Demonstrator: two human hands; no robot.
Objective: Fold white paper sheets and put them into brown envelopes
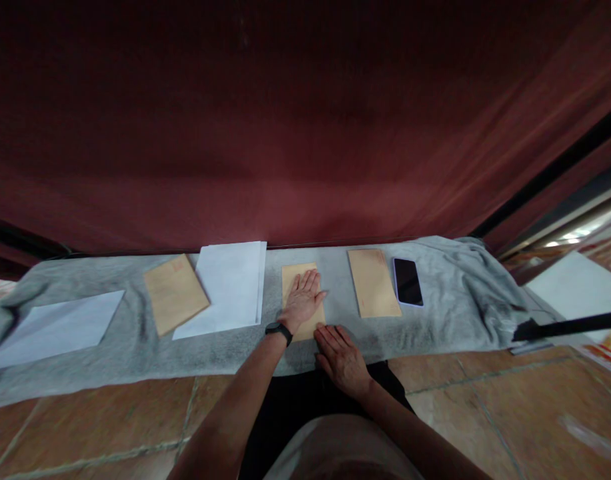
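A brown paper envelope [291, 275] lies on the grey cloth in front of me. Flat on top of it rests my left hand [304, 300], fingers stretched out, with a dark band on the wrist. My right hand [342, 357] lies palm down at the envelope's lower right corner, fingertips touching its edge and fingers extended. To the right is a pile of brown envelopes [374, 283] with small reddish print. Another brown envelope stack [175, 293] sits at the left, tilted and partly over white paper sheets [230, 283].
A phone [408, 281] with a dark screen lies right of the envelope pile. More white paper [60, 327] is at the far left. The grey cloth [455, 300] is wrinkled at the right. A dark red panel [305, 147] rises behind, and a black bar [575, 325] is at the right.
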